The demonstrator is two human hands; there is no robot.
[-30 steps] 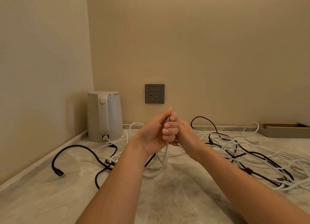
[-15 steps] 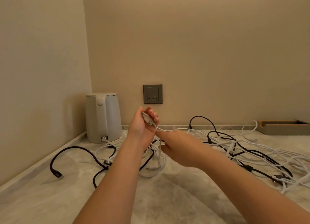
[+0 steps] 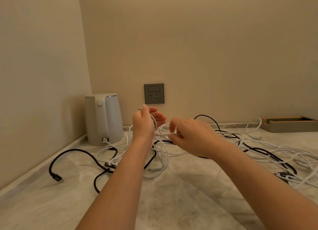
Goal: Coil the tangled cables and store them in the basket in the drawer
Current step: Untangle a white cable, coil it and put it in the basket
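A tangle of white cables [image 3: 258,149] and black cables [image 3: 74,152] is spread over the marble counter [image 3: 180,204]. My left hand [image 3: 144,122] is raised above the pile and holds a loop of one white cable [image 3: 154,122] round its palm, thumb up. My right hand [image 3: 191,136], just to its right and slightly lower, pinches the same white cable between thumb and fingers. The cable hangs down from both hands into the heap. No drawer or basket is in view.
A white electric kettle [image 3: 103,118] stands in the back left corner. A grey wall socket [image 3: 154,93] sits above the counter behind my hands. A shallow grey-brown tray [image 3: 290,124] lies at the back right against the wall.
My hands, clasped together a second ago, have separated. The left hand kept the cable end and a loop now lies round it; the right hand slid right along the white cable.
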